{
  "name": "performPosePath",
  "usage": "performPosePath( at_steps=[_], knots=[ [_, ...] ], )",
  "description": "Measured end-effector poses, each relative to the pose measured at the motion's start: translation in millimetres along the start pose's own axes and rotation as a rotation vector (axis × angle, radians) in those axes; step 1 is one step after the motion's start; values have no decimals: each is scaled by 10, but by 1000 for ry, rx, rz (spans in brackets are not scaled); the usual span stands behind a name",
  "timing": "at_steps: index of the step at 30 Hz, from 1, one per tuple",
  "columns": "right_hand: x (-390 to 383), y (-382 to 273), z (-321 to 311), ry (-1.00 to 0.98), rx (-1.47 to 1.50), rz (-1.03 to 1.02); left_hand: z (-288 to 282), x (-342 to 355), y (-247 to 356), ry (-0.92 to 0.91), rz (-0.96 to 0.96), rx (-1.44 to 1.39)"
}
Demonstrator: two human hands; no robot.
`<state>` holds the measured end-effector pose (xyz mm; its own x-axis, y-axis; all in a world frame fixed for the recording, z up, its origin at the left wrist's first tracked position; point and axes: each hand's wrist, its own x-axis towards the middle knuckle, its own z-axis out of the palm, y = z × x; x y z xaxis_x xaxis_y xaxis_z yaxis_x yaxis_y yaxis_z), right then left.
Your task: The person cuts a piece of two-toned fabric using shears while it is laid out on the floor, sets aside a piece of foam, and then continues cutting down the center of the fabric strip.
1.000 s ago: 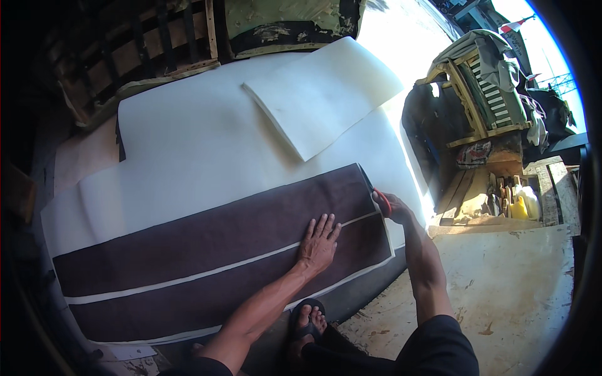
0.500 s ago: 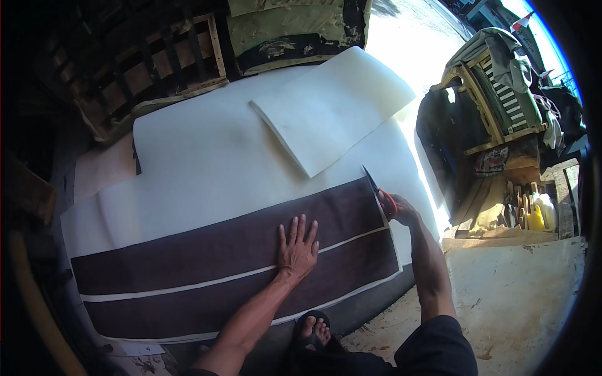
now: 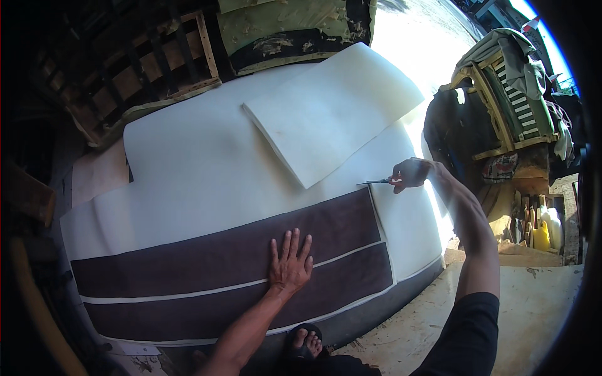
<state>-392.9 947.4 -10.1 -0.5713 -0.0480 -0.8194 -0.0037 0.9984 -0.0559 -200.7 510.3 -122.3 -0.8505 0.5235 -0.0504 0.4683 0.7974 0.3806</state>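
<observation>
My left hand (image 3: 290, 264) lies flat with its fingers spread on the upper of two dark brown strips of sheet material (image 3: 207, 252). The lower brown strip (image 3: 232, 307) runs alongside it, with a narrow white gap between them. Both lie on a large white foam-like sheet (image 3: 188, 169). My right hand (image 3: 412, 173) is closed around the red handles of a pair of scissors (image 3: 380, 182). Their blades point left, at the far right corner of the upper strip. A thin line runs in the white sheet along the strips' right ends.
A loose white piece (image 3: 332, 113) lies on the sheet beyond the strips. Wooden frames (image 3: 210, 47) and a green padded piece (image 3: 282, 31) stand behind. At right are a cloth-draped chair frame (image 3: 492, 103) and a box with a yellow bottle (image 3: 541, 237). My foot (image 3: 308, 341) is at the near edge.
My right hand has moved right and farther from me, turning the scissors so their blades lie sideways pointing left. My left hand stays pressed on the upper brown strip.
</observation>
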Motion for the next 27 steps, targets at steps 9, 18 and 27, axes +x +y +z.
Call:
performPosePath(
  at_steps=[9,18,27],
  knots=[
    [114,-14,-149,-59,-85,-56,-6,37,3,-20,-3,31],
    [184,-76,-129,-61,-23,-125,26,42,1,-34,4,63],
    [288,-134,-75,9,-13,-288,21,48,2,-36,-6,86]
  ],
)
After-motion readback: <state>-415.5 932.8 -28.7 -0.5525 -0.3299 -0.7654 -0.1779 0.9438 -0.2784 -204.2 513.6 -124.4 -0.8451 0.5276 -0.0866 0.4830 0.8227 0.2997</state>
